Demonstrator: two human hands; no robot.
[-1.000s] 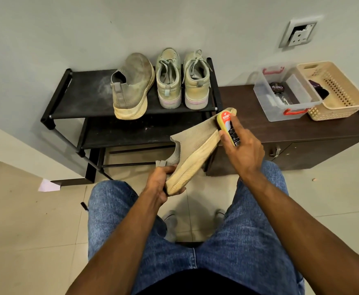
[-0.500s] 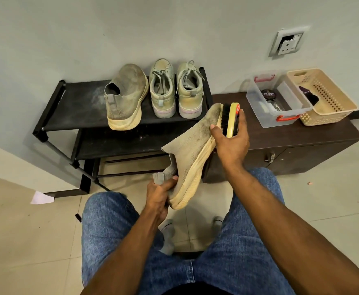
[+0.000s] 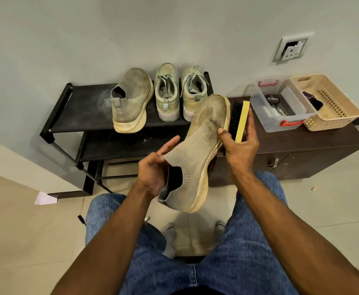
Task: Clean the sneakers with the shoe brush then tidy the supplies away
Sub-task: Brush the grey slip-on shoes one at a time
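Head view: the left hand (image 3: 153, 173) supported a knit sneaker (image 3: 195, 158) at its collar, thumb inside the opening, index finger extended. The right hand (image 3: 239, 145) clasped the shoe brush (image 3: 239, 121), bristles against the sole edge near the toe. Three other sneakers (image 3: 159, 96) stood on the far black rack (image 3: 84, 109).

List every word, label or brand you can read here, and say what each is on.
"Cherry": white script, seen upside down, on the lid of the round black tin in the clear plastic box.
Smaller print on that lid: too small to read.
Shoe brush: no label visible from this side.
Wall socket: no readable markings.
Shoes: no readable brand.
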